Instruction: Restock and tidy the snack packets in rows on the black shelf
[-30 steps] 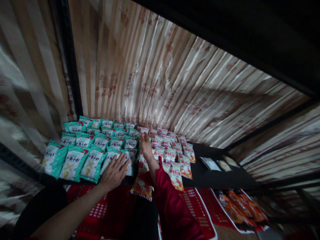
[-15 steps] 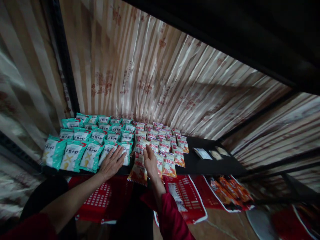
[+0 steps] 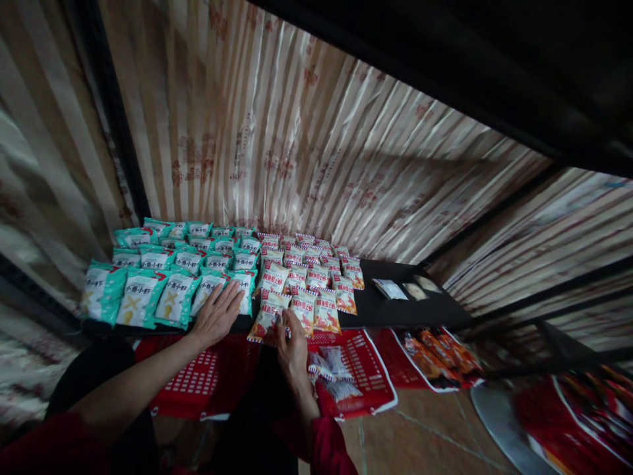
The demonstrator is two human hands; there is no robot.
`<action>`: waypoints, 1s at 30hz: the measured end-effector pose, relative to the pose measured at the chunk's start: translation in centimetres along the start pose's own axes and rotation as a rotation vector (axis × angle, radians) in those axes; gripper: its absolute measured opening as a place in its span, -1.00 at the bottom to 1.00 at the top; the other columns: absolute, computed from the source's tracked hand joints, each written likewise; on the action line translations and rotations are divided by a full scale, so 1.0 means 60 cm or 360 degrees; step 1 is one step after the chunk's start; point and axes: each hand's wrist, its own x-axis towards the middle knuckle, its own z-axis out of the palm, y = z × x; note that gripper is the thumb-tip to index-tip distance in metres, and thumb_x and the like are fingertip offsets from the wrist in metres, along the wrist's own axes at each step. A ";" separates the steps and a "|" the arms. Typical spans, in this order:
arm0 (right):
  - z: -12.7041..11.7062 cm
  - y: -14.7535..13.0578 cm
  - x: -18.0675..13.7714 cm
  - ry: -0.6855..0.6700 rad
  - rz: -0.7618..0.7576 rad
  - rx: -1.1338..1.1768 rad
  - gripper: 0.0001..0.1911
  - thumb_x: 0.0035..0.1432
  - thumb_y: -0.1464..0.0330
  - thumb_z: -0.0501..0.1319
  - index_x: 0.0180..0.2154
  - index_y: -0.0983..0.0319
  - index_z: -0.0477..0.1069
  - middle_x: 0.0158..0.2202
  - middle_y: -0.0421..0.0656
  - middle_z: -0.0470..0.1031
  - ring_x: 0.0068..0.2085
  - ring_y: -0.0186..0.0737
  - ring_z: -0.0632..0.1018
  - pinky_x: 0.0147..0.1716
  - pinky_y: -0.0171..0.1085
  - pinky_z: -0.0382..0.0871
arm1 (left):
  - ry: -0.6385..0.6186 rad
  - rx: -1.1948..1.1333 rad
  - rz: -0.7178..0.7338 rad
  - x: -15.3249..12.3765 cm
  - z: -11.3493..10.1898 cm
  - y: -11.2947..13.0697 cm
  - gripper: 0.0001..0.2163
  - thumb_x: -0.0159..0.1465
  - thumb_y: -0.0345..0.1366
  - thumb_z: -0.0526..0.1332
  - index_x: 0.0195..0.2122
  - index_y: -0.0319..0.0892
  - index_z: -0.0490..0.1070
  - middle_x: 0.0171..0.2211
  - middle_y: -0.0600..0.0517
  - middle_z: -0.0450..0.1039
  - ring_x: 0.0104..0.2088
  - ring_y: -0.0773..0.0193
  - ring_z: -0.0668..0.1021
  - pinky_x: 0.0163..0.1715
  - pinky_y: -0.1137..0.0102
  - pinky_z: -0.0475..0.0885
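Rows of teal snack packets point(image 3: 171, 270) fill the left part of a black shelf point(image 3: 395, 310). Rows of red and white snack packets point(image 3: 311, 277) lie beside them toward the middle. My left hand point(image 3: 216, 316) lies flat with fingers spread on the front teal packets. My right hand point(image 3: 291, 343) is at the shelf's front edge, fingers touching the front red and white packet point(image 3: 264, 323), which hangs over the edge. I cannot make out a firm grip there.
Striped curtain fabric point(image 3: 297, 145) backs the shelf. Three small flat packets point(image 3: 395, 288) lie on the shelf's right part. Below are red baskets point(image 3: 208, 382), one point(image 3: 361, 382) with a few packets, and a tray of orange packets point(image 3: 440, 359). A dark shelf board point(image 3: 445, 39) hangs overhead.
My right hand has drawn back from deep among the red and white packets to the shelf's front edge. My left hand has stayed on the teal packets. The view has shifted.
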 end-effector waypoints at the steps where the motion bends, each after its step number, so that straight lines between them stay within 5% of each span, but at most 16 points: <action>1: 0.003 0.002 -0.006 -0.0006 -0.0030 -0.0031 -0.53 0.24 0.16 -0.01 0.03 0.29 0.40 0.08 0.11 0.43 0.12 -0.01 0.43 0.13 0.03 0.28 | -0.0010 -0.0016 -0.0010 -0.001 -0.003 0.004 -0.58 0.36 -0.30 -0.01 0.23 -0.22 0.19 0.26 -0.16 0.15 0.30 0.10 0.13 0.28 0.08 -0.01; 11: 0.027 0.003 -0.020 -0.0049 -0.0101 -0.0158 -0.52 0.24 0.23 0.00 0.11 0.32 0.33 0.18 0.14 0.29 0.20 -0.01 0.33 0.15 0.02 0.27 | -0.0094 -0.0047 -0.0006 -0.023 0.000 0.043 -0.58 0.33 -0.27 0.00 0.20 -0.21 0.25 0.28 -0.12 0.11 0.31 0.11 0.11 0.30 0.12 -0.06; 30: 0.039 0.012 -0.020 -0.0094 -0.0109 -0.0216 -0.55 0.24 0.26 0.03 0.08 0.35 0.36 0.24 0.15 0.19 0.25 0.01 0.26 0.18 0.01 0.23 | -0.0128 -0.0098 -0.0008 -0.026 0.004 0.049 -0.54 0.29 -0.28 0.07 0.22 -0.22 0.21 0.31 -0.16 0.03 0.32 0.06 0.07 0.28 0.11 0.01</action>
